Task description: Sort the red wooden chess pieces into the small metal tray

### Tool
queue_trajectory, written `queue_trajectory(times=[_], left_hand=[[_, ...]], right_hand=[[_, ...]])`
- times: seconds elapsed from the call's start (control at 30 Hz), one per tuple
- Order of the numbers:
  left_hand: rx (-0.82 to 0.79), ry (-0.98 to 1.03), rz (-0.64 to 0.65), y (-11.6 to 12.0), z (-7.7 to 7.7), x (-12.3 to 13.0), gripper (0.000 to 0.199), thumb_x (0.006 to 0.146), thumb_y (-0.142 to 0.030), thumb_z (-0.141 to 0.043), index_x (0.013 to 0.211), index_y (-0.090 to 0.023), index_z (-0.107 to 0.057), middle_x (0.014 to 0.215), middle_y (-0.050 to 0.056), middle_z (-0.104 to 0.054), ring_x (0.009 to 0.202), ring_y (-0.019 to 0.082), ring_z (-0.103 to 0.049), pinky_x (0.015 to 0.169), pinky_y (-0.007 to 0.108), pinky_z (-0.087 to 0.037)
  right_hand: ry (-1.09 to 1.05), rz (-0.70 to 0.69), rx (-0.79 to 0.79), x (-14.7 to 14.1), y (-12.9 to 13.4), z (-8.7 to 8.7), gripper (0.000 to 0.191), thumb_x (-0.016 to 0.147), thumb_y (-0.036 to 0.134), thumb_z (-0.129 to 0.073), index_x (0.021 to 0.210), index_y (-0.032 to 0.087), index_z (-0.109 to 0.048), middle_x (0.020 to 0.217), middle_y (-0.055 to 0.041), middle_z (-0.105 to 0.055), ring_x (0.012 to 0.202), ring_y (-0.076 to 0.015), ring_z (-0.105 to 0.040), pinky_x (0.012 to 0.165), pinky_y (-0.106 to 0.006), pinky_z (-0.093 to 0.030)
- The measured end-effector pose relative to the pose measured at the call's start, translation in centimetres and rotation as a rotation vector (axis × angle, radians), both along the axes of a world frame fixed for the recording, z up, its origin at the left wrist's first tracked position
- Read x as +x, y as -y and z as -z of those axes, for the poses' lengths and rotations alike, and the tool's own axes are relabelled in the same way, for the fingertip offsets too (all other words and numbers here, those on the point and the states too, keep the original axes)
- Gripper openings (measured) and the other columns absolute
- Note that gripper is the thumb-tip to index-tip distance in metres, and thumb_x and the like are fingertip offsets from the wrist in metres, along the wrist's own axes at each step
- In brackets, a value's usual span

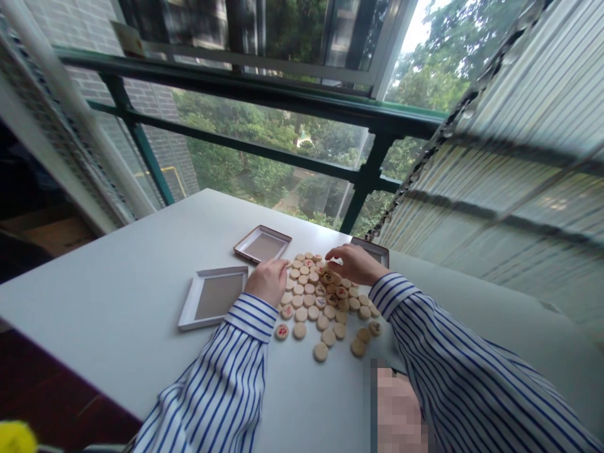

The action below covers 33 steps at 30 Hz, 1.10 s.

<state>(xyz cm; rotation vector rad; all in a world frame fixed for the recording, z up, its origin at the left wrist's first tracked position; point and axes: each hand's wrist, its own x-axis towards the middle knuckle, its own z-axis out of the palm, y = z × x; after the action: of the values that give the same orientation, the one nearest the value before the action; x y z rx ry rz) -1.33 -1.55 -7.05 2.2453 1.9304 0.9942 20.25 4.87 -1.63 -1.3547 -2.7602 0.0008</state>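
Round wooden Chinese chess pieces lie spread on the white table, several with red or dark characters facing up and others blank. At the pile's left edge is my left hand, its fingers drawn together around the rim of a Chinese chess piece; part of the grip is hidden. My right hand hovers over the far right of the pile, fingers curved and apart above the pieces. Whether its fingertips touch one is hard to see.
A shallow white tray sits left of my left hand. Behind it is a second shallow tray with a brown rim. Another dark-rimmed tray is partly behind my right hand. The white table borders a window with a green railing.
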Motion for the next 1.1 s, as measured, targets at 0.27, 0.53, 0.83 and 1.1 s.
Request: queue_trajectory(times=[0.27,0.53,0.83,1.1], left_hand=[[0.014,-0.002,0.000,-0.1,0.2,0.1,0.026,0.079,-0.016,-0.043,0.094,-0.016,-0.064,0.089,0.007,-0.067,0.084,0.020,-0.060,0.078,0.031,-0.047],[0.023,0.014,-0.026,0.0,-0.1,-0.2,0.026,0.079,-0.016,-0.042,0.094,-0.016,-0.064,0.089,0.007,-0.067,0.083,0.019,-0.060,0.077,0.031,-0.047],[0.008,0.011,-0.036,0.1,-0.2,-0.1,0.025,0.079,-0.017,-0.043,0.094,-0.016,-0.064,0.087,0.007,-0.067,0.082,0.020,-0.059,0.076,0.030,-0.046],[0.004,0.026,-0.017,0.2,-0.3,0.1,0.026,0.079,-0.016,-0.043,0.095,-0.016,-0.063,0.089,0.007,-0.066,0.083,0.020,-0.059,0.077,0.031,-0.046]], right_hand=[[0.071,-0.047,-0.058,-1.7,0.9,0.4,0.025,0.081,0.033,-0.050,0.100,0.024,-0.063,0.094,-0.0062,-0.065,0.094,-0.0186,-0.055,0.076,-0.027,-0.037],[0.131,-0.010,-0.059,-1.9,0.8,0.5,0.022,0.079,0.033,-0.050,0.092,0.025,-0.066,0.086,-0.0056,-0.067,0.086,-0.0192,-0.058,0.071,-0.027,-0.037],[0.106,-0.009,-0.041,-1.9,0.5,0.6,0.021,0.078,0.036,-0.052,0.088,0.025,-0.066,0.084,-0.0043,-0.067,0.086,-0.0184,-0.058,0.072,-0.027,-0.035],[-0.037,0.116,0.004,-0.9,-2.3,0.9,0.025,0.080,0.039,-0.048,0.089,0.023,-0.064,0.090,-0.0036,-0.066,0.081,-0.0159,-0.058,0.068,-0.025,-0.037]])
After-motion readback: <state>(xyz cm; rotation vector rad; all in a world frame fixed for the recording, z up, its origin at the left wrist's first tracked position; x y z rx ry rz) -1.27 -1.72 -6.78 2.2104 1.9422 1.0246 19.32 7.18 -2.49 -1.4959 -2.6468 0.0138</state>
